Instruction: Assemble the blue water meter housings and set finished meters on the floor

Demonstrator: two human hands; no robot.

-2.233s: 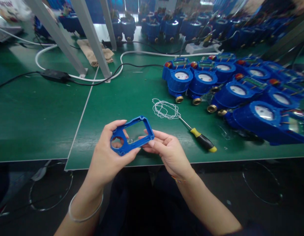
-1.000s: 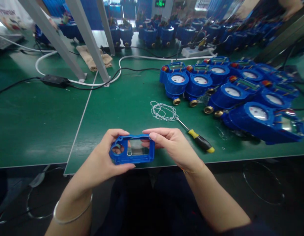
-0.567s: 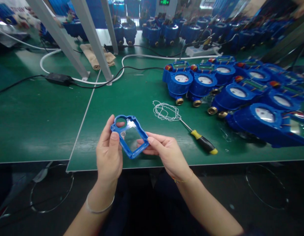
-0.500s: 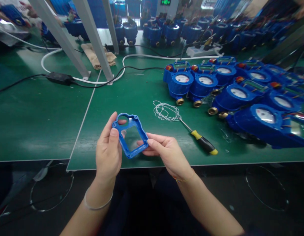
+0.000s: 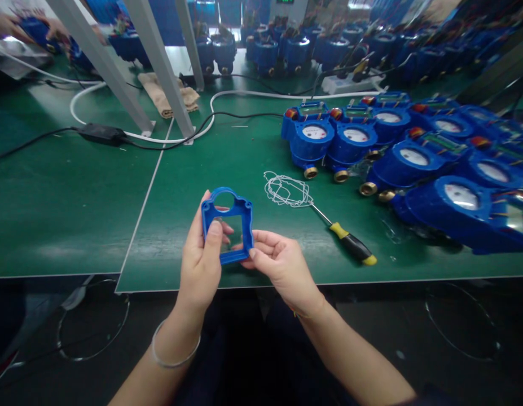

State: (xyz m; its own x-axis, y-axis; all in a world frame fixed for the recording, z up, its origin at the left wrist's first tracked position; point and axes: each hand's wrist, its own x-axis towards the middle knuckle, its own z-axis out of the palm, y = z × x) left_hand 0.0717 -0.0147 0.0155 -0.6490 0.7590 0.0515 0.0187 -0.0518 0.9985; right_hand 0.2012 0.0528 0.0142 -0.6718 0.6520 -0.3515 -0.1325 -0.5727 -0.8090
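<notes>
Both hands hold a blue plastic meter cover above the table's front part. The cover has a round opening at its far end and a larger squarish window, through which fingers show. My left hand grips its left side, the thumb lying over the window's edge. At the lower right corner, my right hand pinches the rim between thumb and fingers. To the right lies a screwdriver with a black and yellow handle. Its tip touches a loose tangle of thin white wire.
Several blue water meters with brass fittings crowd the right side of the green table. Grey metal posts rise at the back left, near a folded cloth, a black cable adapter and a white cable. Another person's hands show far left.
The blue cover has turned more upright and shifted slightly right, with my left hand moving along with it. My right hand still pinches its lower right corner.
</notes>
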